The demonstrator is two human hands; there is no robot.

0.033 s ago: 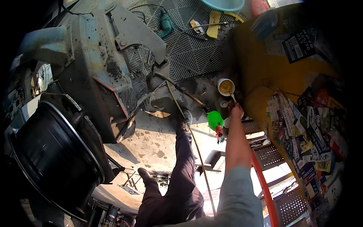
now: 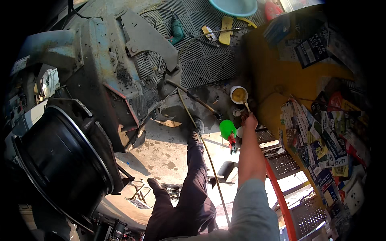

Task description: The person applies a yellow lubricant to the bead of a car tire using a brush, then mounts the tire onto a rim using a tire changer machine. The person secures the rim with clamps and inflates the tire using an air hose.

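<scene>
My right hand (image 2: pixel 249 121) reaches forward and is closed around the pale handle of what looks like a brush (image 2: pixel 247 107). The brush's far end dips into a white tub (image 2: pixel 232 94) of yellow-brown paste (image 2: pixel 239 94), where its tip is hidden. Just below the tub is a small round can or lid (image 2: pixel 237 111). Closer to my forearm are a bright green rounded object (image 2: pixel 227 128) and a red-and-black piece (image 2: pixel 232 141), their kind unclear. My left hand is out of view.
A long hammer-like tool (image 2: pixel 198 101) and a thin rod or hose (image 2: pixel 205 148) lie by my foot. A green power drill (image 2: pixel 177 31) rests on the grating mat (image 2: pixel 207 60). Left are a large metal frame (image 2: pixel 100 72) and a black wheel rim (image 2: pixel 60 160); right, perforated steps (image 2: pixel 284 165).
The whole view has shifted slightly. My right hand still grips the brush at the tub, with little visible movement.
</scene>
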